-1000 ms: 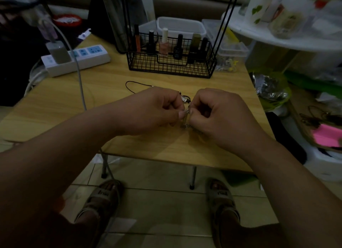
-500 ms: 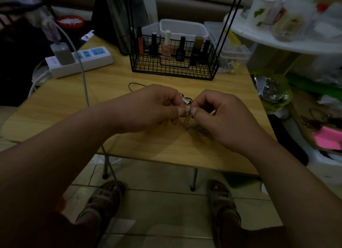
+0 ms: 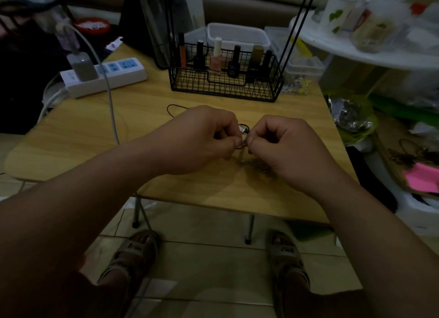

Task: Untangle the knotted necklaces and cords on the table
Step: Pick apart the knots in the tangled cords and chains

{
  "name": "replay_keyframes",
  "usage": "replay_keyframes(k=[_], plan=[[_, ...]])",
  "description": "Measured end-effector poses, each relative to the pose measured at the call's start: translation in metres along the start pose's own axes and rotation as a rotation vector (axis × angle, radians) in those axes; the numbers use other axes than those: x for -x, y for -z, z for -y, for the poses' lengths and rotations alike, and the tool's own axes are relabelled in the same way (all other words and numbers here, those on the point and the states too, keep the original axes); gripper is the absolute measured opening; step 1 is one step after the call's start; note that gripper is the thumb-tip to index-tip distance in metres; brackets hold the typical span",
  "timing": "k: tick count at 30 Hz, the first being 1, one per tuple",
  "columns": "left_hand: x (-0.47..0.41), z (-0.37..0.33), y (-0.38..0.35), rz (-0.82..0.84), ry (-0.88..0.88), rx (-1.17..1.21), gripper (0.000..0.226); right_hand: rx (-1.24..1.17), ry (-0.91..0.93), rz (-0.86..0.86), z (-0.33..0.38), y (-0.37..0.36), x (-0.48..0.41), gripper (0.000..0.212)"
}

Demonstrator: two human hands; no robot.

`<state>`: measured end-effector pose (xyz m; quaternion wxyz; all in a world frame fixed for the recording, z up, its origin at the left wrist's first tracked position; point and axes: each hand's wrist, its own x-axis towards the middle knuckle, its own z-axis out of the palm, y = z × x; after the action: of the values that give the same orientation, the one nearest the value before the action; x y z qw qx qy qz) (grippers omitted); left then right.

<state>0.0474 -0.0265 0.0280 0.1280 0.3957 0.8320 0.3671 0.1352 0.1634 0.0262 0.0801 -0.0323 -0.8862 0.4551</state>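
My left hand (image 3: 202, 139) and my right hand (image 3: 282, 146) meet over the middle of the wooden table (image 3: 71, 146), thumbs almost touching. Both pinch the same knotted spot of a thin metal chain necklace (image 3: 257, 164), lifted a little off the table. The rest of the chain lies bunched under my right hand. A thin black cord (image 3: 173, 109) loops out from behind my left hand, and a small silver pendant (image 3: 242, 128) shows between the two hands. The knot itself is mostly hidden by my fingers.
A black wire basket (image 3: 225, 89) with several nail polish bottles stands at the table's back. A white power strip (image 3: 104, 77) with a plugged charger sits back left; its grey cable (image 3: 110, 104) runs across the table. Cluttered shelves and bags crowd the right side.
Both hands have stayed pinched together on the chain; the fingers have shifted slightly at the knot. The view has tilted a little, nothing else moved.
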Motion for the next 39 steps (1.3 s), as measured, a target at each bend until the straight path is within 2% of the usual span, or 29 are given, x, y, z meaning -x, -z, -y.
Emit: replay_keyframes(k=[3, 6, 10, 16, 26, 32, 36, 39], plan=[[0.0, -0.001, -0.001, -0.01, 0.005, -0.024, 0.008, 0.036, -0.02, -0.018, 0.001, -0.003, 0.001, 0.006], [0.0, -0.003, -0.001, -0.009, 0.031, 0.042, 0.007, -0.035, -0.106, -0.042, 0.004, -0.002, 0.0, 0.011], [0.001, -0.006, 0.001, 0.0, 0.05, 0.151, 0.004, -0.163, -0.221, 0.043, 0.009, 0.0, 0.0, 0.017], [0.002, -0.009, 0.004, 0.044, 0.08, 0.28, 0.005, -0.166, -0.175, 0.065, 0.011, 0.002, 0.002, 0.016], [0.001, -0.004, -0.001, 0.019, 0.015, 0.122, 0.009, -0.166, -0.164, 0.104, 0.011, 0.003, 0.003, 0.015], [0.004, -0.007, 0.003, 0.03, 0.023, 0.179, 0.004, -0.132, -0.115, 0.012, 0.011, 0.003, 0.002, 0.013], [0.005, -0.01, 0.008, 0.08, 0.047, 0.295, 0.009, -0.226, -0.118, 0.056, 0.01, 0.002, 0.002, 0.012], [0.004, -0.009, 0.009, 0.072, 0.082, 0.389, 0.01, -0.426, -0.149, 0.097, 0.01, 0.002, 0.001, 0.012]])
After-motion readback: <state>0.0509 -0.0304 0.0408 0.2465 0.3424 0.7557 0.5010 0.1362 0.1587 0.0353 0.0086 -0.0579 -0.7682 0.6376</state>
